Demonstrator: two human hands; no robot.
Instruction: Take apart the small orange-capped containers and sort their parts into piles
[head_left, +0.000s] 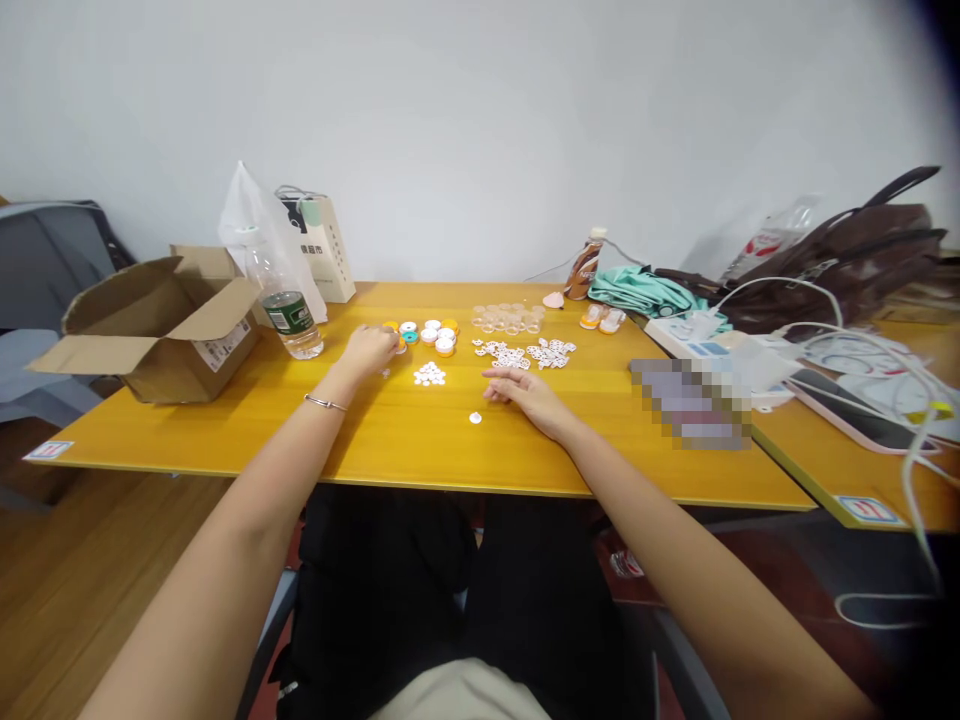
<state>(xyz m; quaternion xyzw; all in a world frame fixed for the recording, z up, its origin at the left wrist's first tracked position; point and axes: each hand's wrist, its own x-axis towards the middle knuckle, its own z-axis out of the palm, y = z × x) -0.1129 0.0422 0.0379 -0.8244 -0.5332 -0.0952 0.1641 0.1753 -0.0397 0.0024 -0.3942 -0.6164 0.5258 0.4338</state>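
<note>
My left hand [373, 350] reaches to the left end of a group of small round caps [444, 343] in white, orange and teal. Its fingers are curled down at an orange and white cap [401, 346]; what lies under the fingertips is hidden. My right hand [531, 398] rests near the middle of the table with fingers loosely bent and apart, nothing visible in them. Just left of it lies a single white disc [475, 418]. Between the hands sits a pile of small white pieces [429, 374]. Beyond my right hand are white cut-out discs [510, 357] and clear round cups [508, 320].
An open cardboard box [176, 350] and a water bottle [289, 310] stand at the left, with a paper bag [328, 250] behind. A brown drink bottle [585, 265], teal cloth [641, 290], power strip [694, 340] with cables, and a blurred-out flat object [690, 403] are at the right.
</note>
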